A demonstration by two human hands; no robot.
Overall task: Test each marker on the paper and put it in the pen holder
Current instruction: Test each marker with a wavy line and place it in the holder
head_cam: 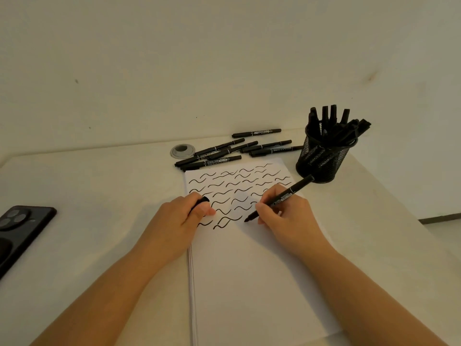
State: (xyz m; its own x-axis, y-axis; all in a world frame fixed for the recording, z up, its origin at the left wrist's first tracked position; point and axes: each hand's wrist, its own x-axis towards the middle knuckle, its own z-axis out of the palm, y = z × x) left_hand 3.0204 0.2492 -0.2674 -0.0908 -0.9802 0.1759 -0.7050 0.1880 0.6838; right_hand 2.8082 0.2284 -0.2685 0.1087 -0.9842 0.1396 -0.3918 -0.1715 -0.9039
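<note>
My right hand (287, 216) grips an uncapped black marker (291, 192), its tip touching the white paper (249, 270) below several rows of black wavy test lines. My left hand (184, 216) rests on the paper's left edge and holds the marker's black cap (202, 200) in curled fingers. A black mesh pen holder (323, 158) at the paper's far right corner holds several black markers. A loose pile of several black markers (224, 152) lies beyond the paper's top edge.
A black phone (22, 223) lies face down near the table's left edge. A round grey cable grommet (182, 150) sits in the table left of the loose markers. The wall stands right behind the table; the table's right edge drops off past the holder.
</note>
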